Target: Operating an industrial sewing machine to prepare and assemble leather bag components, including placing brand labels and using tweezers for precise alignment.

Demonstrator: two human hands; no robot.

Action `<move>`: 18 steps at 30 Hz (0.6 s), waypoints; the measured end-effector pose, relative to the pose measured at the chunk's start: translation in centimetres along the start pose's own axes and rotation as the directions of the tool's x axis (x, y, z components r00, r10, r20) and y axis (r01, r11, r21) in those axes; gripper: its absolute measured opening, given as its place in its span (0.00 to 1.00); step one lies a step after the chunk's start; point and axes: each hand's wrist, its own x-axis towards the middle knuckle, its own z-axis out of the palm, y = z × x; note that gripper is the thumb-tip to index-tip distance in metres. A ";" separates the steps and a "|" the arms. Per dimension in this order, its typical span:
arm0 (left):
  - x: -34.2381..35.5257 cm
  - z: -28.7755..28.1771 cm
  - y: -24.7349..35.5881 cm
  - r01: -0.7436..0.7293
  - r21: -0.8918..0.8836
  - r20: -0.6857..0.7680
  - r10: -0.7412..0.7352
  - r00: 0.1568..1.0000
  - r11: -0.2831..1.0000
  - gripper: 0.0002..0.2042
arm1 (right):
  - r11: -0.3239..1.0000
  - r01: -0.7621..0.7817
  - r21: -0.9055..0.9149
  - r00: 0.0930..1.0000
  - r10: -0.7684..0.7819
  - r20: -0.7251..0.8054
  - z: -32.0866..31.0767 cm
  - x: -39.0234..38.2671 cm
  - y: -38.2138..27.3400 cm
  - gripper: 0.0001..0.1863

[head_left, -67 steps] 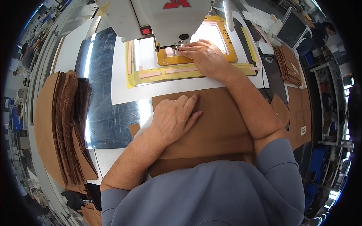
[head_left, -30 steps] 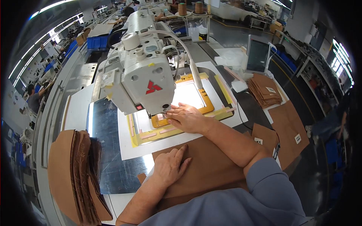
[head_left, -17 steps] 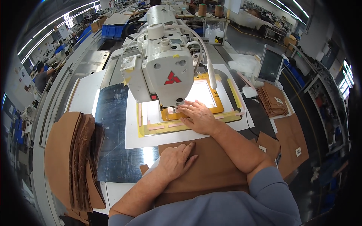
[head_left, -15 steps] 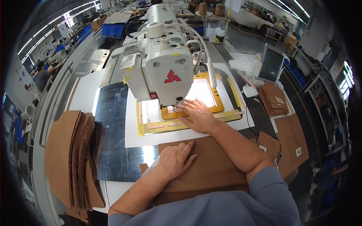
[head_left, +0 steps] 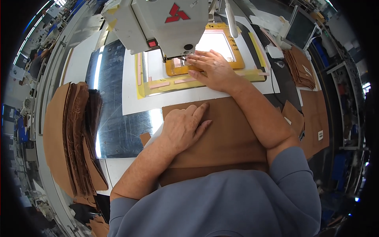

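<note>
My left hand (head_left: pixel 182 127) lies palm down on a brown fabric piece (head_left: pixel 227 134) in front of my body, its fingers stretched out and the thumb apart. Under the head of a white industrial sewing machine (head_left: pixel 167 23), my right hand (head_left: pixel 215 72) reaches forward, open. Its fingertips are beside the needle area and over the near edge of an amber template frame (head_left: pixel 239 65). What exactly the fingertips touch there is too small to tell. Around that frame lies a larger clear template edged with yellow and pink tape (head_left: pixel 160 85), on a white sheet (head_left: pixel 132 98).
A tall stack of brown fabric pieces (head_left: pixel 59 134) stands at the left beside a shiny metal plate (head_left: pixel 118 134). To the right are a folded brown stack (head_left: pixel 299 67), labelled brown pieces (head_left: pixel 316 114), a thin dark cable (head_left: pixel 273 81) and a screen (head_left: pixel 302 27).
The head view has tilted downward, so the machine and table sit higher in the picture. Both hands stay in nearly the same places on the fabric and by the needle area.
</note>
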 end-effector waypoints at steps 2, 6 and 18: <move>-0.1 -0.1 0.1 0.011 0.011 0.026 -0.011 1.000 1.000 0.22 | 1.000 0.019 -0.004 0.999 -0.019 -0.032 -0.4 0.1 -0.3 0.22; 0.0 -0.3 0.2 0.027 0.024 0.053 -0.028 0.998 0.999 0.22 | 0.998 0.051 0.029 0.998 -0.050 -0.037 -0.5 0.0 -0.1 0.20; 0.2 -0.1 0.2 0.020 0.005 0.049 -0.020 0.999 1.000 0.22 | 1.000 0.005 0.007 0.977 -0.003 -0.215 0.7 -0.3 0.3 0.19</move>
